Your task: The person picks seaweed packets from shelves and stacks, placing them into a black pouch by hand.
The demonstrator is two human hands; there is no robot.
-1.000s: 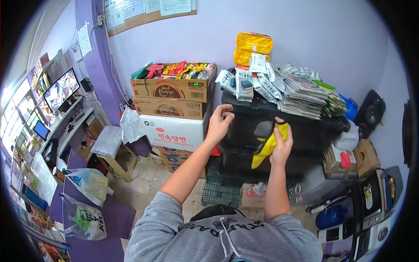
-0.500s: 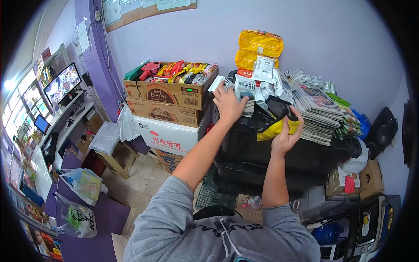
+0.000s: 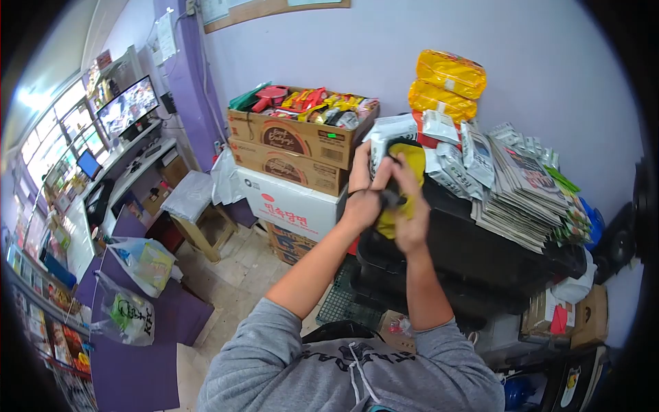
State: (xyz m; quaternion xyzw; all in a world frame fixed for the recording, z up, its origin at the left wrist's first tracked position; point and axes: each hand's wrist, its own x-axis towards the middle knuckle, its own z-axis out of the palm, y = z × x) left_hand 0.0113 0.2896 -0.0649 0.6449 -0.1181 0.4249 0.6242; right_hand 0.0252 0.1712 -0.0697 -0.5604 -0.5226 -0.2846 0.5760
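Observation:
A yellow and black fabric pouch (image 3: 388, 223) is held upright, close to the white seaweed packets. My right hand (image 3: 412, 220), smeared by motion, grips its right side with fingers over the yellow cloth. Against its left side is my left hand (image 3: 362, 196), with a dark strap-like piece crossing near the wrist. The left fingers are partly hidden and blurred, so their hold cannot be made out. Just beyond them lies a white packet (image 3: 395, 127). More white seaweed packets (image 3: 449, 172) lie to the right on the black bin (image 3: 446, 230).
Stacked newspapers (image 3: 515, 199) and yellow noodle packs (image 3: 449, 72) sit on the bin. At left, an open carton (image 3: 288, 134) of colourful packets tops other boxes, including a white box (image 3: 288, 202). A stool (image 3: 195, 199) stands on the floor beside a purple counter (image 3: 130, 374).
My right hand has brought the pouch left and turned it upright against my left hand. The left hand has come away from the packet it touched. The view has shifted left.

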